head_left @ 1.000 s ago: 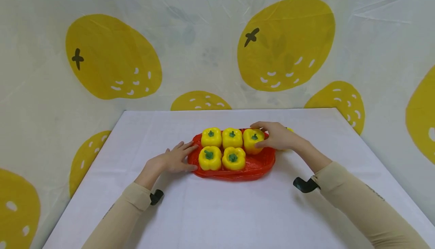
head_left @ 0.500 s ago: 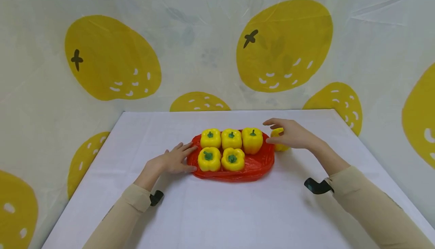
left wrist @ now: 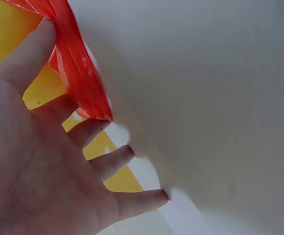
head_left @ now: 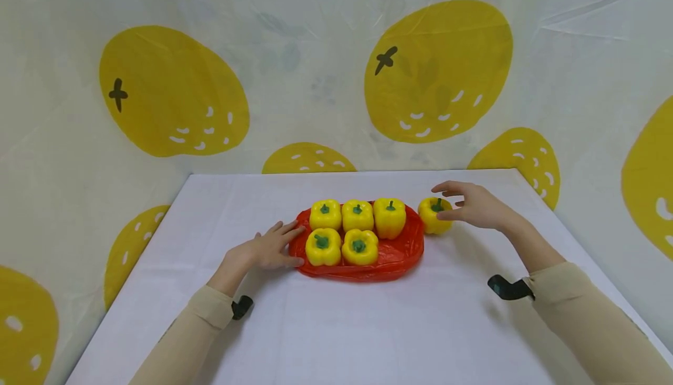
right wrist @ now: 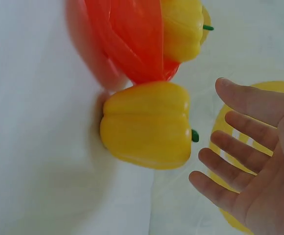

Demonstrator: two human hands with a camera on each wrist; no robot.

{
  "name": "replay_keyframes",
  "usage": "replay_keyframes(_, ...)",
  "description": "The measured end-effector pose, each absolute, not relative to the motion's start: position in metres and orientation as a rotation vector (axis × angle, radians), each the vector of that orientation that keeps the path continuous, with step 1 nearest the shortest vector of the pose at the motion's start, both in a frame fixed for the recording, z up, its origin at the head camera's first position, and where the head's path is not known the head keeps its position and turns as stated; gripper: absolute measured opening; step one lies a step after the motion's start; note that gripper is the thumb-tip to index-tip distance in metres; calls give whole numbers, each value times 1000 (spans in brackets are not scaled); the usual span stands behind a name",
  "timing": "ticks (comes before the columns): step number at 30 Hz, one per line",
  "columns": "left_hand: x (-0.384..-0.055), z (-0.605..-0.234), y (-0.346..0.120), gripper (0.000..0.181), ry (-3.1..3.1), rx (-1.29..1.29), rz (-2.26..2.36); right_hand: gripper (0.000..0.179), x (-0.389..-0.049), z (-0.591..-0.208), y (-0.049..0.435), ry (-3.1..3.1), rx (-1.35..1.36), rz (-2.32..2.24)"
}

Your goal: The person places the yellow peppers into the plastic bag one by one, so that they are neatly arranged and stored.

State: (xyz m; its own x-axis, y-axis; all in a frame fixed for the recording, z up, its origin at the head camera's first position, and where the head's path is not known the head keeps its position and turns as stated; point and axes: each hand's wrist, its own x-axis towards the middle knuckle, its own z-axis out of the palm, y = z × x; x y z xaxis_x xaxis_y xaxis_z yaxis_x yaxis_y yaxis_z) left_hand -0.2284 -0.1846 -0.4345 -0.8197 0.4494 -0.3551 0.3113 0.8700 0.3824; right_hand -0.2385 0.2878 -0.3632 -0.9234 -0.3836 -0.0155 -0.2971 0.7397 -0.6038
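Note:
Several yellow bell peppers with green stems stand in a red plastic-covered tray (head_left: 399,256), three along the back and two in front. The tray's front right part shows bare red plastic. Another yellow bell pepper (head_left: 428,221) stands upright on the table just right of the tray. My right hand (head_left: 475,205) hovers above and beside this pepper, fingers spread and holding nothing; the right wrist view shows a gap between the fingertips and the loose pepper (right wrist: 147,125). My left hand (head_left: 270,248) rests with spread fingers at the tray's left edge, its thumb (left wrist: 34,51) touching the red plastic (left wrist: 81,68).
A white cloth covers the table (head_left: 357,332). Behind it hangs a pale curtain (head_left: 310,69) printed with large yellow fruit. A black wrist mount (head_left: 509,287) juts from the right sleeve, another mount (head_left: 242,307) from the left.
My right hand has let go of the back right pepper in the tray and moved right, over to the loose pepper. The left hand has stayed at the tray's edge.

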Motion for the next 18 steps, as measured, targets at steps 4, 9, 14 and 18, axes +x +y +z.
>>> replay_keyframes(4,-228,-434,-184,87,2599,556,429,58,-242,-367,295,2807,-509,-915)
replay_keyframes(9,-228,-434,-185,87,2601,561,430,62,-246,-372,300,2769,-478,-916)
replay_keyframes(14,-227,-433,-184,86,2597,560,429,67,-250,-378,303,2711,-484,-933)
replay_keyframes(18,-226,-431,-183,86,2592,553,434,69,-252,-383,304,2684,-502,-944)
